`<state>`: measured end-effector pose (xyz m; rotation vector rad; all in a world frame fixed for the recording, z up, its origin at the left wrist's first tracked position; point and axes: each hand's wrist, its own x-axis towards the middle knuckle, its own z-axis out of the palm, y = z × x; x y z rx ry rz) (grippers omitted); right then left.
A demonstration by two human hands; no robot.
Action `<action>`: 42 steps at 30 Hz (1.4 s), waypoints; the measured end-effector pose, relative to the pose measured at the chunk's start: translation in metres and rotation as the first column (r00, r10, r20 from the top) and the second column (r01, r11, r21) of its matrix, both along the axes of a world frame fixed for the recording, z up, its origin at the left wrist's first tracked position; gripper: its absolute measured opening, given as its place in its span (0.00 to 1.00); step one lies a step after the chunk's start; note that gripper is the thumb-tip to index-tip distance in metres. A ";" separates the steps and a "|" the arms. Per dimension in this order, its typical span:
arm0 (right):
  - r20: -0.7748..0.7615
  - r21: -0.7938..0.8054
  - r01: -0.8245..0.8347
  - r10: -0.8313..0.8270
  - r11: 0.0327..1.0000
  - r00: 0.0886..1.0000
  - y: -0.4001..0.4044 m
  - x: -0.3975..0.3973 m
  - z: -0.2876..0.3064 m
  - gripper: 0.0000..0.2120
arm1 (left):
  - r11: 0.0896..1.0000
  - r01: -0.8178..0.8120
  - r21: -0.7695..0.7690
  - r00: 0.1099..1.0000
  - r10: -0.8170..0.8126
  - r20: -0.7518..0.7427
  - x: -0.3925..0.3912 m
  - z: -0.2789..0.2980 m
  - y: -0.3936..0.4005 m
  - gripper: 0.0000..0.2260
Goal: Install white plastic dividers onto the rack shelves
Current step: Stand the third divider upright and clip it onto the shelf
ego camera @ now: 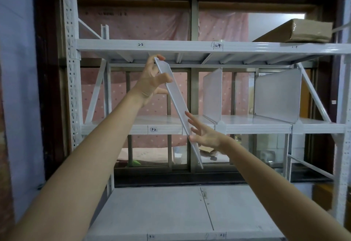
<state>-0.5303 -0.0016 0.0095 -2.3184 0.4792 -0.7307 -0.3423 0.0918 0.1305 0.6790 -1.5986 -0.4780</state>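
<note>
A long white plastic divider [177, 102] hangs tilted in front of the white metal rack, its top end near the underside of the upper shelf [171, 46] and its bottom end below the middle shelf [117, 127]. My left hand [152, 81] grips its upper part with fingers curled over the edge. My right hand [204, 133] holds its lower part, fingers spread against the edge. Two white dividers stand upright on the middle shelf: one [212, 93] at the centre, another [277, 95] to the right.
A brown cardboard box [300, 31] lies on the upper shelf at the right. The lowest shelf [171, 208] spreads below my arms. The rack's perforated post [71, 66] stands at left. A window with a pink curtain is behind the rack.
</note>
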 end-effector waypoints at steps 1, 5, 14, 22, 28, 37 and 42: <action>-0.039 -0.007 -0.014 0.013 1.000 0.999 -0.001 0.001 0.000 0.59 | 1.000 0.008 0.007 1.000 -0.008 -0.007 0.002 0.001 -0.003 0.26; -0.066 0.033 0.020 -0.018 0.999 0.998 -0.009 0.008 -0.001 0.62 | 0.998 0.040 0.045 0.999 -0.041 0.027 0.002 0.008 -0.013 0.26; 0.067 -0.067 -0.005 0.010 0.998 0.998 -0.042 0.006 0.020 0.56 | 1.000 0.024 0.006 0.989 -0.025 0.149 -0.014 0.031 -0.043 0.27; 0.085 -0.074 -0.010 0.016 0.997 0.996 -0.098 0.004 0.035 0.55 | 0.998 -0.067 0.001 0.971 0.065 0.231 -0.032 0.050 -0.091 0.33; 0.113 -0.078 -0.041 0.050 0.996 0.992 -0.131 0.006 0.045 0.56 | 0.996 -0.090 0.014 0.967 0.084 0.242 -0.036 0.064 -0.124 0.34; 0.129 -0.032 -0.092 0.096 0.995 0.987 -0.173 0.023 0.047 0.53 | 0.990 -0.111 0.088 0.947 0.078 0.312 -0.028 0.072 -0.161 0.40; 0.147 -0.040 -0.105 0.110 0.994 0.983 -0.200 0.042 0.049 0.56 | 0.986 -0.135 0.094 0.949 0.102 0.299 -0.015 0.077 -0.187 0.41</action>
